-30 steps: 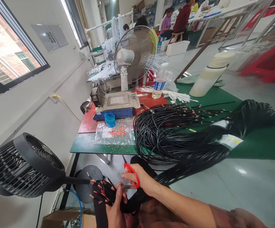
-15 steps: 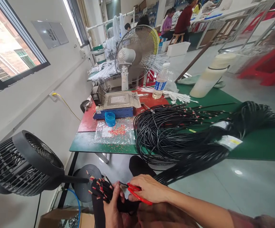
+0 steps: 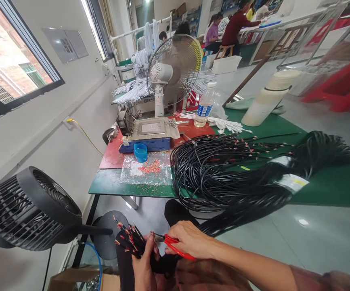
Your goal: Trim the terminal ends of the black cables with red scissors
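My left hand [image 3: 144,266] grips a bundle of black wires [image 3: 130,241] whose ends carry small red terminals, low in the view below the table's edge. My right hand [image 3: 189,240] holds red-handled scissors [image 3: 175,246], lying almost flat, with the blades pointing left at the wire ends. The bundle runs up to a large heap of coiled black cable [image 3: 223,169] on the green table [image 3: 108,184].
A black floor fan [image 3: 32,210] stands at the left. On the table are a blue-based machine [image 3: 149,135], a blue cap [image 3: 140,152], red terminals on plastic film [image 3: 149,166], a white desk fan [image 3: 173,68] and a water bottle [image 3: 204,105]. People sit at far tables.
The scissors swung from upright to nearly flat and my right hand dropped lower toward the wire ends. The left hand kept its grip, and the bundle shifted slightly.
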The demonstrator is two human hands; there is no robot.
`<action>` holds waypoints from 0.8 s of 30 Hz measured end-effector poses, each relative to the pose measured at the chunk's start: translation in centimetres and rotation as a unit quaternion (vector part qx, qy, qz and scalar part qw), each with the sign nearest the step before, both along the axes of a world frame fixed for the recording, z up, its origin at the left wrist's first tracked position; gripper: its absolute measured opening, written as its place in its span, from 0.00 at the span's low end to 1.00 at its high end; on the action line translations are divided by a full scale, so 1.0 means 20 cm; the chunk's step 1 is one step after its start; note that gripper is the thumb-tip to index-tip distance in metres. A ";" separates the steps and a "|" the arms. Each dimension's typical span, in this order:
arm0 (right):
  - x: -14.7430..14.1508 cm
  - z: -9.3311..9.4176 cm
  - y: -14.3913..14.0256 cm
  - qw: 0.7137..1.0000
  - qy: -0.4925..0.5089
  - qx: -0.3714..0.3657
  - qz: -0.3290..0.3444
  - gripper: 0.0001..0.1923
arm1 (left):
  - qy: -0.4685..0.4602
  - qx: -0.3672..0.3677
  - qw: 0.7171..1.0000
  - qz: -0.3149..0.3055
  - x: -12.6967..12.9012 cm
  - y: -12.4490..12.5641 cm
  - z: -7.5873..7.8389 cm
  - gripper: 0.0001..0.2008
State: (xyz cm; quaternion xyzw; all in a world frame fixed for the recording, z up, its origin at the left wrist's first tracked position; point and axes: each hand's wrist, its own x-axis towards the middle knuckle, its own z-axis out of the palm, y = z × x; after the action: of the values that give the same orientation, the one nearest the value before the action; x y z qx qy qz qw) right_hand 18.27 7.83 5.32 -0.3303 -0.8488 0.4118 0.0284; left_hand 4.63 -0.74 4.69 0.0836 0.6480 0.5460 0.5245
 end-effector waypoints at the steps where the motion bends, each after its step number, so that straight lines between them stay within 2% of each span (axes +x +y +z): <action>1: 0.00 -0.01 0.00 1.000 0.001 -0.002 -0.007 0.19 | 0.001 -0.001 1.000 0.000 0.00 0.00 -0.01 0.11; 4: -0.02 -0.05 0.00 0.998 0.010 -0.039 -0.040 0.17 | 0.003 -0.001 1.000 0.005 -0.01 0.00 -0.01 0.11; 7: -0.05 -0.08 0.02 0.980 0.065 -0.166 -0.091 0.19 | -0.009 0.012 1.000 0.006 -0.01 0.00 0.00 0.11; 10: -0.10 -0.10 0.03 0.922 0.163 -0.322 -0.137 0.21 | -0.032 0.026 0.999 0.003 0.00 -0.01 0.02 0.13; 13: -0.16 -0.09 0.02 0.864 0.212 -0.425 -0.164 0.22 | -0.037 0.021 0.999 -0.004 0.00 -0.02 0.01 0.15; 16: -0.20 -0.09 0.01 0.841 0.230 -0.463 -0.160 0.22 | -0.027 0.026 0.999 -0.005 -0.01 -0.03 -0.02 0.16; 19: -0.20 -0.10 -0.01 0.844 0.235 -0.459 -0.148 0.22 | -0.037 0.021 0.999 0.027 0.00 -0.03 -0.04 0.15; 24: -0.19 -0.12 -0.01 0.819 0.220 -0.501 -0.172 0.23 | -0.062 0.014 0.997 0.054 0.03 -0.02 -0.01 0.14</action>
State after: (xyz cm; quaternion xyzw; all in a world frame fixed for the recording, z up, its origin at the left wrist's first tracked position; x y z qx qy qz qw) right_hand 14.55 7.66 2.84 -0.3400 -0.4264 0.8302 0.1152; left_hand 5.16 -1.19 4.47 0.0224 0.6101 0.5866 0.5321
